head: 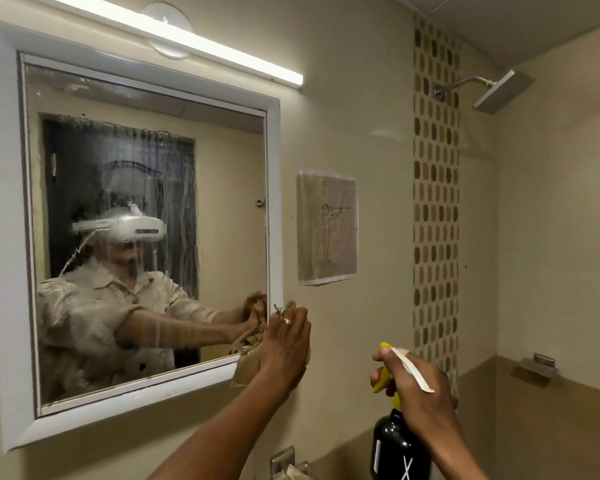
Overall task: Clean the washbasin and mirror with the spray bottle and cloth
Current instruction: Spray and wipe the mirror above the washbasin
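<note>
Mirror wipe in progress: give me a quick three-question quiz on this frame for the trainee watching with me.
1. Multiple choice: where is the cloth pressed? A) the mirror's top left corner B) the mirror's lower right corner C) the shower head
2. True or false: the right hand holds the spray bottle by its yellow trigger head.
3. Fill in: the glass in front of the reflected person shows wet ______ running down.

Key: 1 B. 2 true. 3 streaks; the left hand has the cloth at the frame's corner, so they are not yet wiped.
</note>
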`<state>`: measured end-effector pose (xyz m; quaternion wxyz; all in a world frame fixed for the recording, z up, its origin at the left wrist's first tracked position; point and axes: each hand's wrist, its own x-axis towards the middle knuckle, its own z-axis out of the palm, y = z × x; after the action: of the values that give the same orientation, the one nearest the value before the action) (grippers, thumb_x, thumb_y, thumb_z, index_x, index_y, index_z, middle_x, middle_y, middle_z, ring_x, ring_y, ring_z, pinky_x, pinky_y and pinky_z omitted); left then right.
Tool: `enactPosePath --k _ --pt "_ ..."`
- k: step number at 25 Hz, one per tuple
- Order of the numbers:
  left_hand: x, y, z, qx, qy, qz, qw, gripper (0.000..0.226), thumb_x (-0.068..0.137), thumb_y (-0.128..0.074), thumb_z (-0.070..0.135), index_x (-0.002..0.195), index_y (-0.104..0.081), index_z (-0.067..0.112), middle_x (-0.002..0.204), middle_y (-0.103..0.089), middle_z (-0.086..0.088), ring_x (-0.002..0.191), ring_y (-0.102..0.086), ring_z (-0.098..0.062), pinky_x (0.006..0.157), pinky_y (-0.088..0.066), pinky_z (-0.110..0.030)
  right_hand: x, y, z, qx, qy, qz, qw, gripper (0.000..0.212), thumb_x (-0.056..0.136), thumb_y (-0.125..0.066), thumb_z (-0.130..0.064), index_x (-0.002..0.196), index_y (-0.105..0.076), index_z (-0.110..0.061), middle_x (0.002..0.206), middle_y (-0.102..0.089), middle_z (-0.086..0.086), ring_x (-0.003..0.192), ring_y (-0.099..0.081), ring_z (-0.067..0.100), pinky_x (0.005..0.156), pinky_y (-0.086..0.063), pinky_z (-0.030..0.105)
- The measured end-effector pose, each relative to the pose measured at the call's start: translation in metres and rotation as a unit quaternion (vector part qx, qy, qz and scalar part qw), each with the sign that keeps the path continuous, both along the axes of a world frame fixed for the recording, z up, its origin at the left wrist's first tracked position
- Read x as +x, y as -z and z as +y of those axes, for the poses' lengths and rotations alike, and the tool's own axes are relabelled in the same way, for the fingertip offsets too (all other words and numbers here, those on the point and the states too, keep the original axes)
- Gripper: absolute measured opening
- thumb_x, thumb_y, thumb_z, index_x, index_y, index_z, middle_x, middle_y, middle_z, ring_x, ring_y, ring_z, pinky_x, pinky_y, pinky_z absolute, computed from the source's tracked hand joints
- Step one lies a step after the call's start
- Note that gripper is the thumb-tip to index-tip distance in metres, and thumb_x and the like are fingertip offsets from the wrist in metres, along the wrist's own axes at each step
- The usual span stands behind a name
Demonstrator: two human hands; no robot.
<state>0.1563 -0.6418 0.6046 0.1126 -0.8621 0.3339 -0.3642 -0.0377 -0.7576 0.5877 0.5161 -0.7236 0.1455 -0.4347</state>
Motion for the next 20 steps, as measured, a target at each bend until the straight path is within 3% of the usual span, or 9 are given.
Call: enactPosePath --k 4,8,10,15,18,20 --pt "0.011 0.026 -0.005 0.106 -0.005 -0.063 0.992 0.047 0.097 -0.047 0.019 0.140 -0.041 0.002 0.145 -0.026 -0.015 0.141 -0.021 -0.031 0.114 -0.024 -0.045 -0.008 0.003 -0.004 -0.005 -0.009 0.006 1.000 0.037 0.102 -0.060 -0.030 0.076 -0.077 -0.010 0.067 -0.075 0.012 0.060 -0.060 0.022 0.064 -0.049 0.039" --pt "0.016 0.029 0.002 0.207 0.043 -0.137 0.968 0.043 0.098 -0.049 0.027 0.134 -0.051 0.005 0.139 -0.035 -0.015 0.137 -0.028 -0.035 0.113 -0.026 -0.047 -0.012 0.008 -0.008 -0.024 0.009 0.003 1.000 0.047 0.095 -0.059 -0.046 0.073 -0.075 -0.007 0.068 -0.076 0.005 0.070 -0.069 0.029 0.072 -0.054 0.043" --pt "0.020 0.028 0.010 0.238 0.072 -0.170 0.953 0.039 0.098 -0.048 0.028 0.130 -0.056 0.008 0.138 -0.039 -0.013 0.136 -0.030 -0.034 0.113 -0.027 -0.047 -0.016 0.011 -0.006 -0.025 0.004 -0.004 1.000 0.043 0.100 -0.060 -0.036 0.072 -0.076 -0.008 0.069 -0.076 0.006 0.073 -0.070 0.028 0.075 -0.055 0.045" --pt "0.039 0.031 0.045 0.364 0.139 -0.248 0.887 0.027 0.098 -0.048 0.031 0.119 -0.065 0.030 0.135 -0.045 -0.003 0.133 -0.037 -0.025 0.113 -0.030 -0.043 -0.025 0.014 0.001 -0.002 -0.018 -0.011 1.000 0.034 0.103 -0.058 -0.029 0.080 -0.079 -0.017 0.072 -0.077 0.008 0.070 -0.068 0.020 0.068 -0.049 0.036" --pt "0.047 0.036 0.075 0.341 0.061 -0.261 0.901 0.031 0.099 -0.041 0.042 0.100 -0.054 0.070 0.129 -0.037 0.015 0.125 -0.033 -0.005 0.113 -0.016 -0.037 -0.019 0.018 0.009 -0.009 -0.015 -0.014 1.000 0.037 0.104 -0.056 -0.030 0.077 -0.079 -0.019 0.071 -0.077 0.007 0.072 -0.068 0.027 0.071 -0.051 0.042" --pt "0.051 0.047 0.096 0.330 0.096 -0.241 0.908 0.023 0.096 -0.050 0.042 0.107 -0.062 0.058 0.131 -0.046 0.021 0.124 -0.036 -0.005 0.109 -0.018 -0.036 -0.013 0.020 0.024 -0.009 -0.020 -0.014 1.000 0.036 0.104 -0.056 -0.030 0.079 -0.079 -0.017 0.071 -0.077 0.007 0.069 -0.068 0.023 0.071 -0.052 0.041"
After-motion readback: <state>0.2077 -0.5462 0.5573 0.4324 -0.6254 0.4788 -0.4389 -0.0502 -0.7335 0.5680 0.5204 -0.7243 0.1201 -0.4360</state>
